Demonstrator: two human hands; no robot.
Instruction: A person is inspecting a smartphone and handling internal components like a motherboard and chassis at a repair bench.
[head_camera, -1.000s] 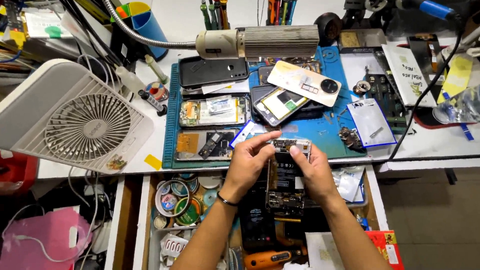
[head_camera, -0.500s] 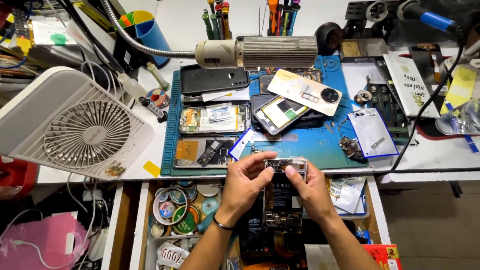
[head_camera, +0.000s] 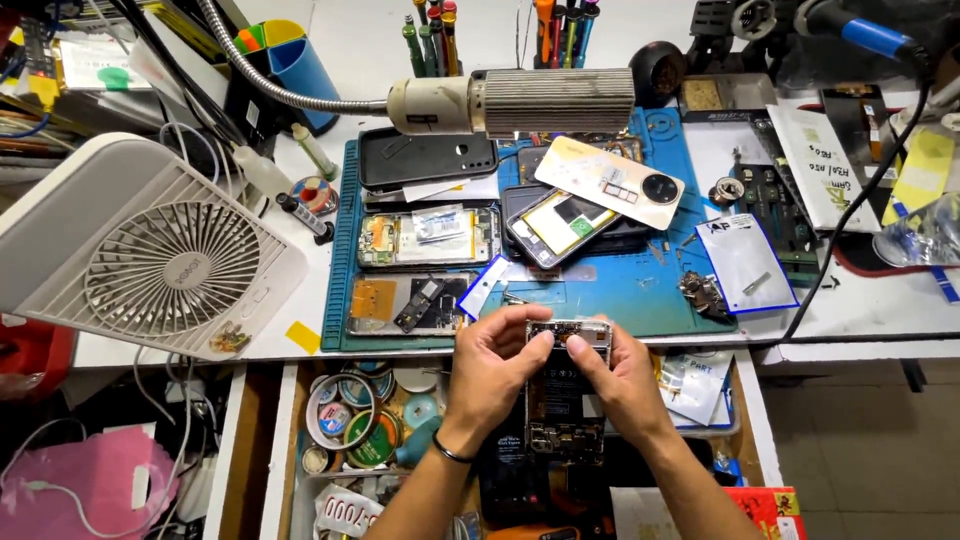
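An opened phone (head_camera: 566, 395), its back cover off and circuit boards exposed, is held upright above the open drawer (head_camera: 262, 440) at the near edge of the table (head_camera: 880, 325). The left hand (head_camera: 492, 368) pinches the phone's far left corner between thumb and fingers; the right hand (head_camera: 618, 378) grips its right side, with the fingertips pressed on the far end of the phone. A dark band circles the left wrist.

Just beyond the hands lies a blue work mat (head_camera: 640, 290) carrying several other phones: two opened ones (head_camera: 425, 240) at the left, a dark back cover (head_camera: 428, 158) farther off, and a pale back cover (head_camera: 610, 182) resting tilted over a phone with a lit screen (head_camera: 558, 225). A lamp (head_camera: 500, 102) on a flexible neck hangs over the far side of the mat. A white fan (head_camera: 150, 250) stands at the left of the table. Rolls of tape (head_camera: 350, 420) fill the left part of the drawer. Pens and tools (head_camera: 560, 30) stand at the far edge.
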